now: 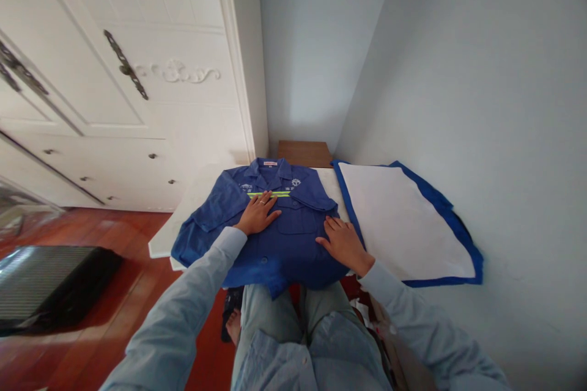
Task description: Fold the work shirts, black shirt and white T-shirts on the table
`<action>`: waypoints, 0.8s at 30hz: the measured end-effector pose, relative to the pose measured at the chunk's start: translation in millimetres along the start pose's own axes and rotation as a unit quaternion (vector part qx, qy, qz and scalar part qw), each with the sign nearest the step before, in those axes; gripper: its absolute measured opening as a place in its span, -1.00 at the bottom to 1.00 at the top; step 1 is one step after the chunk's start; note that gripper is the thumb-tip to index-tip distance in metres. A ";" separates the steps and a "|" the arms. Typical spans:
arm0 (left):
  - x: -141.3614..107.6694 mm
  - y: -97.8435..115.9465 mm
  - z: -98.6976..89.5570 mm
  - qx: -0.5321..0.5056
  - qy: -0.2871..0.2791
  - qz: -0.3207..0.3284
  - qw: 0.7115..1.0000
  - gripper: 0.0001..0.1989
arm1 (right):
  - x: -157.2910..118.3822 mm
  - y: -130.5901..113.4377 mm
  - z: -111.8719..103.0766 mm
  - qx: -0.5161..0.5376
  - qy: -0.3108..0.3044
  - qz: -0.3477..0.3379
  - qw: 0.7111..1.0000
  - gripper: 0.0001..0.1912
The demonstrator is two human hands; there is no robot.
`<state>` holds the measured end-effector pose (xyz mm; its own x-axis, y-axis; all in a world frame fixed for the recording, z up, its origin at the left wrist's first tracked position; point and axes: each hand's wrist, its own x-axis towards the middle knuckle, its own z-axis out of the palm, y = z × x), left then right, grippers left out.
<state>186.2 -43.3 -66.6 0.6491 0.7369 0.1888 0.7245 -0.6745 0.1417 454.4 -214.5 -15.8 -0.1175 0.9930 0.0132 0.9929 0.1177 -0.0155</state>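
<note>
A blue work jacket (270,256) lies front side up, its collar pointing away from me and its lower hem hanging over the near table edge. A yellow-green reflective strip (283,193) crosses its chest, with white print above. My left hand (258,214) rests flat on the chest, fingers stretched over the strip. Against the right side of the jacket, my right hand (342,241) lies flat with its fingers spread. The jacket's right-hand sleeve is folded inward over the front; the left-hand one spreads out toward the left.
The white table (166,238) carries the jacket. To its right a white sheet (403,220) lies over blue cloth (477,266) beside the wall. A brown wooden box (305,151) stands behind. White cabinets (192,128) rise at left; a black-edged case (55,293) sits on the floor.
</note>
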 end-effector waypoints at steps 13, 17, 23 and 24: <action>-0.7 2.8 -4.4 0.003 -0.005 -0.005 1.000 -0.35 | 32.3 32.7 6.4 -0.052 -0.002 -0.023 0.998 -0.52; -1.2 3.1 -4.0 0.007 -0.012 -0.007 1.000 -0.33 | 22.0 39.2 7.7 -0.033 0.003 -0.031 0.999 -0.56; 2.6 9.0 -15.4 0.008 -0.036 -0.021 0.999 -0.39 | 54.4 57.3 -11.0 -0.024 0.019 -0.009 1.000 -0.46; 5.8 12.2 -19.8 0.012 -0.043 -0.029 0.999 -0.42 | 62.1 60.8 -12.9 -0.023 0.004 -0.001 1.000 -0.46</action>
<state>194.2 -48.2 -44.6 0.6221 0.7770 0.0968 0.7665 -0.6295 0.1272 507.7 -145.9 -3.0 -0.1194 0.9926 0.0214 0.9924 0.1188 0.0307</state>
